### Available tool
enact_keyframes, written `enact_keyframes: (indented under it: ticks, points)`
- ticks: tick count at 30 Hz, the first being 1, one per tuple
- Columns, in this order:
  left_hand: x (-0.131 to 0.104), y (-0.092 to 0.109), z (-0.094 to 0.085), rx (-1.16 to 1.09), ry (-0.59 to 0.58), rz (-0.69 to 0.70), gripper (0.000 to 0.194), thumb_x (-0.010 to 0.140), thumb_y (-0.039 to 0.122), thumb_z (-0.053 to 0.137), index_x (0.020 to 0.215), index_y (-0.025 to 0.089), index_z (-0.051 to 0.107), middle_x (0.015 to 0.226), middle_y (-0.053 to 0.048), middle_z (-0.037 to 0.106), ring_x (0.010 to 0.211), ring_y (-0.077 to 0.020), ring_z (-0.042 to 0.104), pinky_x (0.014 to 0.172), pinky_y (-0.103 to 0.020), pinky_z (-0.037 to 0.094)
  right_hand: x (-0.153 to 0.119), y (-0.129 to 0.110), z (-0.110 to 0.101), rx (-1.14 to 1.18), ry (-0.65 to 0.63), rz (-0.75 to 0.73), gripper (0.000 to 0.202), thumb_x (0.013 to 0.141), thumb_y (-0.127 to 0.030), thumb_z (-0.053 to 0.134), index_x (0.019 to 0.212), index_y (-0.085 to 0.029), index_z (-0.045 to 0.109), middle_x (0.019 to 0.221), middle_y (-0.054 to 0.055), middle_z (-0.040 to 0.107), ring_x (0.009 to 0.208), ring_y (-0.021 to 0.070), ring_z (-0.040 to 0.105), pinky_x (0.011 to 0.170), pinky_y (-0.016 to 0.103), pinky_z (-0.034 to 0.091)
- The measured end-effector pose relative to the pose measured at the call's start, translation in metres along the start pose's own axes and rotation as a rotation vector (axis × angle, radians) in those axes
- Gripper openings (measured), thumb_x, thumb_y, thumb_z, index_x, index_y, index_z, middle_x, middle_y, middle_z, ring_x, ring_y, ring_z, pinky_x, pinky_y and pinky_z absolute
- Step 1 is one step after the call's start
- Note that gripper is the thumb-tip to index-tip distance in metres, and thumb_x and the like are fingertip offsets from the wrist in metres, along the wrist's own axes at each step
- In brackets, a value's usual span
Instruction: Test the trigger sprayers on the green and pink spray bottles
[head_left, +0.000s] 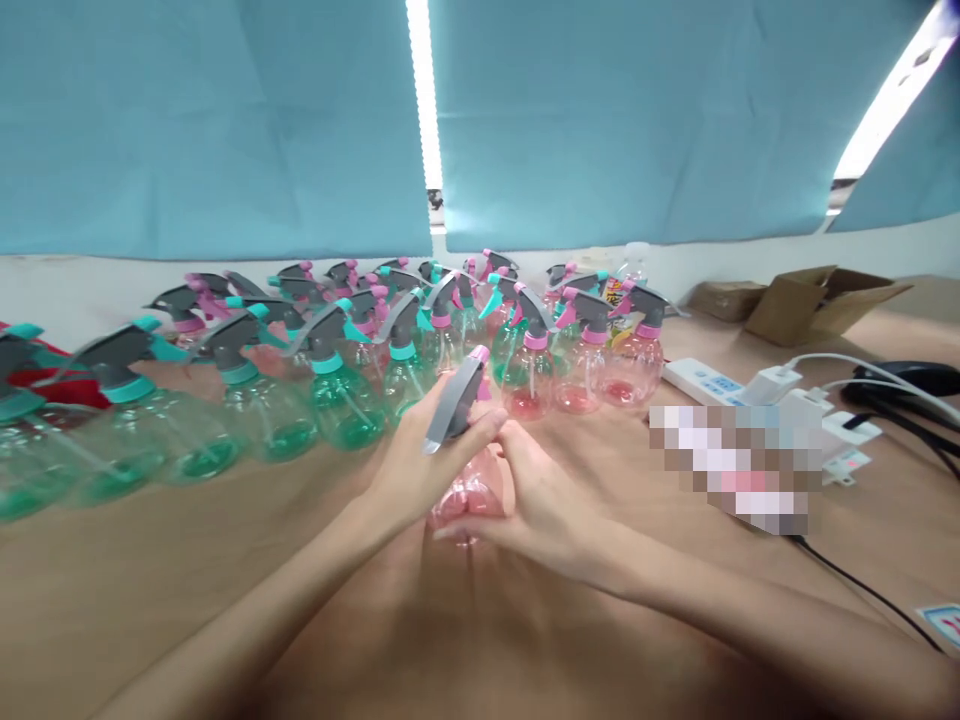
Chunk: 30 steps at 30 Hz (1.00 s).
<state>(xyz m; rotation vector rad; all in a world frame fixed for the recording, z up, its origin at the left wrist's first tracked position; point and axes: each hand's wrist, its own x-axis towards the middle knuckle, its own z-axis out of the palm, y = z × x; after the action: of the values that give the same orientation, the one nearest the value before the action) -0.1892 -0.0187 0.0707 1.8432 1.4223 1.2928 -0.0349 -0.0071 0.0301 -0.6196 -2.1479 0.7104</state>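
Both my hands are on one pink clear spray bottle (466, 500) at the middle of the table. My left hand (416, 450) is wrapped round the neck, just under the grey sprayer head (456, 400) with its pink nozzle. Lower down, my right hand (544, 495) grips the bottle's body from the right, its thumb across the front. The bottle stands roughly upright. Behind it are rows of similar bottles, among them a green one (346, 412) with a turquoise collar and a pink one (577, 375) with a pink collar.
At the right lie a white power strip (705, 382) with plugs and cables, a pixelated object (739, 470) and a black cable. An open cardboard box (817, 310) stands further back. Blue curtains (637, 120) hang behind the brown table (337, 640).
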Motion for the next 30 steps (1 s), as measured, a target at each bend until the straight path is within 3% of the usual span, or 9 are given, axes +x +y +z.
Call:
enact_keyframes:
  ticks: [5,9,12,15,19,24,30]
  points:
    - [-0.021,-0.019,-0.004,0.029,0.025,-0.064,0.067,0.080,0.037,0.070,0.139,0.030,0.039,0.133,-0.009,0.056,0.112,-0.0293,0.060,0.097,-0.050,0.048,0.014,-0.004,0.007,0.014,-0.033,0.021,0.043,0.079,-0.037,0.072,0.115,-0.024,0.052,0.114,0.007,0.061,0.105,0.0252,0.059,0.084,0.039,0.052]
    - [-0.050,-0.055,-0.010,0.049,0.076,-0.142,0.059,0.090,0.047,0.054,0.140,0.021,0.036,0.147,-0.015,0.042,0.136,-0.0319,0.041,0.107,-0.053,0.039,0.027,0.011,0.000,-0.153,0.033,0.047,0.048,0.076,-0.037,0.074,0.114,-0.019,0.050,0.109,0.010,0.061,0.102,0.0279,0.058,0.082,0.042,0.050]
    - [-0.064,-0.070,-0.015,0.243,0.006,-0.130,0.047,0.092,0.042,0.051,0.133,0.020,0.043,0.138,-0.013,0.051,0.128,-0.0291,0.050,0.105,-0.051,0.041,0.044,0.025,-0.006,-0.414,0.059,0.105,0.043,0.076,-0.042,0.072,0.104,-0.016,0.053,0.097,0.012,0.061,0.092,0.0300,0.057,0.076,0.043,0.048]
    - [-0.067,-0.071,-0.015,0.404,-0.112,-0.033,0.036,0.092,0.029,0.050,0.127,0.019,0.048,0.125,-0.011,0.060,0.114,-0.0269,0.058,0.096,-0.047,0.049,0.063,0.034,-0.007,-0.613,0.050,0.131,0.036,0.075,-0.043,0.071,0.092,-0.016,0.054,0.094,0.013,0.061,0.091,0.0309,0.055,0.076,0.043,0.047]
    - [-0.068,-0.068,-0.010,0.636,-0.220,0.101,0.035,0.090,0.024,0.052,0.124,0.017,0.053,0.124,-0.013,0.060,0.117,-0.0300,0.055,0.096,-0.048,0.048,0.083,0.041,-0.002,-0.682,0.040,0.207,0.037,0.075,-0.047,0.070,0.093,-0.019,0.054,0.096,0.012,0.062,0.095,0.0307,0.055,0.071,0.039,0.047]
    - [-0.069,-0.069,-0.008,0.747,-0.267,0.094,0.031,0.092,0.026,0.049,0.119,0.013,0.058,0.125,-0.016,0.060,0.119,-0.0319,0.054,0.097,-0.049,0.048,0.095,0.047,0.004,-0.754,0.080,0.308,0.044,0.077,-0.051,0.069,0.101,-0.016,0.055,0.099,0.015,0.063,0.099,0.0324,0.058,0.067,0.036,0.047]
    - [-0.069,-0.068,-0.008,0.774,-0.274,0.093,0.032,0.093,0.025,0.048,0.120,0.013,0.058,0.126,-0.016,0.060,0.121,-0.0316,0.053,0.098,-0.048,0.048,0.104,0.052,0.005,-0.760,0.068,0.355,0.055,0.082,-0.052,0.063,0.117,-0.011,0.051,0.109,0.019,0.063,0.091,0.0337,0.065,0.067,0.038,0.046]
